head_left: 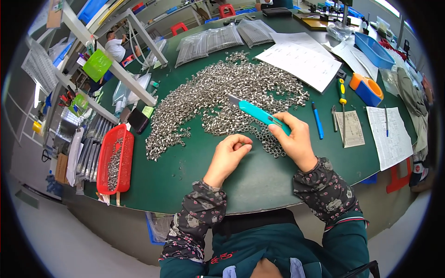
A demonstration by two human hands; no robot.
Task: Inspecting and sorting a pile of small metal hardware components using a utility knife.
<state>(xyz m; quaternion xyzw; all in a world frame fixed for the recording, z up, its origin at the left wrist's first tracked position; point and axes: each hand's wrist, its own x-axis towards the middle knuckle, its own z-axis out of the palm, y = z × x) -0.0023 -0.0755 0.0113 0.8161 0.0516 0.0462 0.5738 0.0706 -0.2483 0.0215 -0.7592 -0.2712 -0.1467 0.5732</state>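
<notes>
My right hand grips a turquoise utility knife, its blade extended and pointing up-left over a wide heap of small shiny metal rings on the green table. My left hand rests beside it on the table with fingers curled in, thumb against the fingertips; whether it pinches a small ring I cannot tell. Both hands sit at the near edge of the heap.
A red slotted tray holding metal parts lies at the left edge. Paper sheets, a blue pen, a screwdriver, an orange-blue tape dispenser and a blue basket lie right. Bagged parts sit far. Another person works far left.
</notes>
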